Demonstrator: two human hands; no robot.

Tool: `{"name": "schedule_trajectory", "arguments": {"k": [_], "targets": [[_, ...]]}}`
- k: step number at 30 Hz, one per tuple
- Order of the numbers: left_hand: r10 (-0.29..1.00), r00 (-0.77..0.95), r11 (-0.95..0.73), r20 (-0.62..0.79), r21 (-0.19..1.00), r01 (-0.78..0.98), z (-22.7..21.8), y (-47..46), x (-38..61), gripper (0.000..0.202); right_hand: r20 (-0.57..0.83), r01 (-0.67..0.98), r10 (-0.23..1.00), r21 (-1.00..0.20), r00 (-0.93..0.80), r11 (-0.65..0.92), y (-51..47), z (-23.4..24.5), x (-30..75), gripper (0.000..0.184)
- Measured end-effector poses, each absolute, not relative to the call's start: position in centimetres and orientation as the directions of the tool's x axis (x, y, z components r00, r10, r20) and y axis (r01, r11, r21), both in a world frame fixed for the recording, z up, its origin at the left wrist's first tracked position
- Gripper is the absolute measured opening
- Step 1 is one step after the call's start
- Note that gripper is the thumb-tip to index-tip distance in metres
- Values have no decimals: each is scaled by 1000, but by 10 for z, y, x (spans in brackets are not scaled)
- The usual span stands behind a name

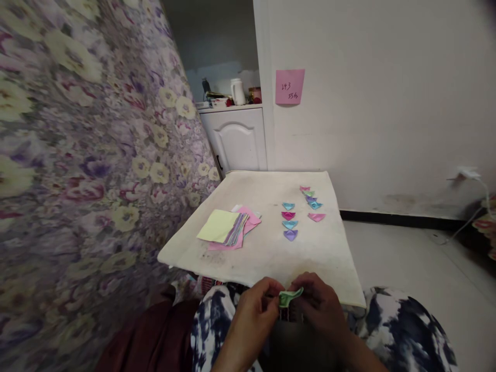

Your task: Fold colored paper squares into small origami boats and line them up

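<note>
Both my hands meet low in the view, just in front of the near edge of a small white table [271,258]. My left hand [253,315] and my right hand [320,305] pinch a small green folded paper piece [289,297] between their fingertips. On the table lies a stack of coloured paper sheets [228,227], with a yellow-green sheet on top and pink ones beneath. To its right sit several small folded paper shapes [290,222] in blue, magenta and purple, and a second row [312,201] further back.
A floral-patterned cloth surface [85,155] fills the left side. A white wall with a pink sticky note [290,87] rises behind the table. A white cabinet [236,137] with a jug and items on top stands beyond. Tiled floor and a cable lie at right.
</note>
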State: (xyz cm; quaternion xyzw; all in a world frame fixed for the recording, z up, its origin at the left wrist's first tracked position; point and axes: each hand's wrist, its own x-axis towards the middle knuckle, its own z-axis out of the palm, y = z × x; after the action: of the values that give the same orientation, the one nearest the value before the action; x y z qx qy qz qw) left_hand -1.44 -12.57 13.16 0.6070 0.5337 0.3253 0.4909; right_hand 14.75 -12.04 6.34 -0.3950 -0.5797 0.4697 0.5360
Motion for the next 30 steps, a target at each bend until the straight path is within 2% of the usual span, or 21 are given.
{"name": "schedule_trajectory", "arguments": {"k": [6,10,13,16,18,23,27,30], "targets": [[969,220,35,-113,944,329,135,-127,-16,16,234,-92,965,-970,-119,224,-122,66,148,21],[970,198,80,-141,954,289,128,-124,-15,11,341,19,928,-938,-150,347,-121,64,149,31],[958,227,135,-173,975,175,121,-123,-14,7,375,85,914,-917,-155,390,-120,61,147,33],[929,261,262,-262,964,33,116,-123,-12,11,375,122,916,-912,-146,392,-120,61,145,32],[923,233,314,-307,949,4,114,-122,-11,13,360,164,919,-909,-161,384,-120,64,145,35],[940,161,305,-301,952,-3,108,-118,-11,13,343,269,906,-874,-249,405,-119,81,156,41],[943,128,310,-308,951,3,104,-116,-11,15,426,390,886,-796,-184,464,-120,93,162,32],[950,128,285,-286,958,28,101,-116,-10,15,469,519,853,-682,-230,515,-120,98,157,23]]}}
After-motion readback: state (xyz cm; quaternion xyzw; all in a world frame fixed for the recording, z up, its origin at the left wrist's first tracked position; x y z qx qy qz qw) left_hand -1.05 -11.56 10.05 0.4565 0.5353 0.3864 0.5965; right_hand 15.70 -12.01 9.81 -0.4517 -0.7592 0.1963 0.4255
